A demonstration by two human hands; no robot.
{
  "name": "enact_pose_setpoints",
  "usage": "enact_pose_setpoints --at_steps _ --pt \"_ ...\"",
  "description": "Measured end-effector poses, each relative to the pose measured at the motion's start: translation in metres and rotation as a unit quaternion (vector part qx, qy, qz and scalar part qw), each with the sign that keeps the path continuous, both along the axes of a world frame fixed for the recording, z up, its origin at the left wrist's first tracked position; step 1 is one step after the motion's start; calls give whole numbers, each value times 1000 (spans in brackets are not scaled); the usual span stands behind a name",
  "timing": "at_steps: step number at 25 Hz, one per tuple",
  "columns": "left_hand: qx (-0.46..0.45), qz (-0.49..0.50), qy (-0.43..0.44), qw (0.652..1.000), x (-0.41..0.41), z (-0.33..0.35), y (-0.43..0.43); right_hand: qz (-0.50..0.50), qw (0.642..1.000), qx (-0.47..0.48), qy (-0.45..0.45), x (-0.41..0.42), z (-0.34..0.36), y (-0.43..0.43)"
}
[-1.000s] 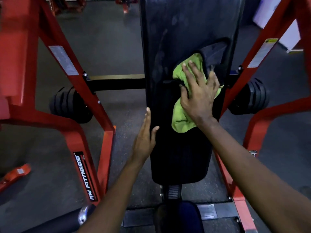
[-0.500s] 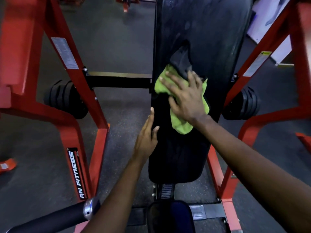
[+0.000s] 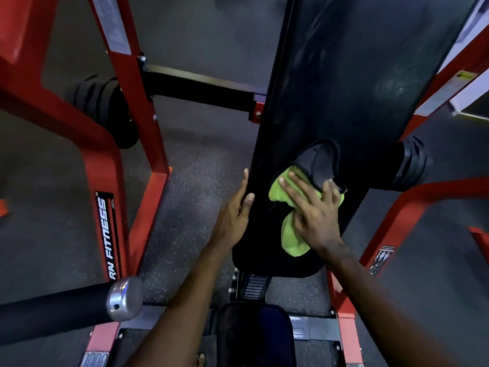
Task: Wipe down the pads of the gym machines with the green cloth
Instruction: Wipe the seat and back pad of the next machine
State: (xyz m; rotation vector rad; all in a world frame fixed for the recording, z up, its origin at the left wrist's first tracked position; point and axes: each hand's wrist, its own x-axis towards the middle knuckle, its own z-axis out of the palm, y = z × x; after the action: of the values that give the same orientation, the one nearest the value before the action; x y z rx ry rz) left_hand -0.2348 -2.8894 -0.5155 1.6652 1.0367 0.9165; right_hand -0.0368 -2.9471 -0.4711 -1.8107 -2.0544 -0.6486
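Right hand [image 3: 315,215], fingers spread flat, presses the green cloth [image 3: 292,241] to the black pad [image 3: 344,88]; open left hand [image 3: 235,215] steadies its edge. Even pressure wanted, gently past the tear [image 3: 318,160].

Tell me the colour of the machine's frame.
The frame is red, seen clearest in the head view.

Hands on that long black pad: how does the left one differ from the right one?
The left hand touches the left edge of the pad, fingers straight and close together; the right hand lies on the pad's face, fingers spread. The left hand holds nothing; the right hand presses the green cloth against the pad. Both are open and both touch the same pad.
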Motion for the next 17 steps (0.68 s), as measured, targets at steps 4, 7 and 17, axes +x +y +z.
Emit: enact_pose_setpoints --at_steps 4,7,17 --pt "-18 -21 5 1000 -2 -15 -9 -47 994 46 89 -16 41 32" --pt "-17 -17 7 1000 -1 -16 -11 -43 996 40 62 -22 41 33" --pt "-48 -38 35 998 -7 -42 -19 -33 998 45 41 -1 56 40"
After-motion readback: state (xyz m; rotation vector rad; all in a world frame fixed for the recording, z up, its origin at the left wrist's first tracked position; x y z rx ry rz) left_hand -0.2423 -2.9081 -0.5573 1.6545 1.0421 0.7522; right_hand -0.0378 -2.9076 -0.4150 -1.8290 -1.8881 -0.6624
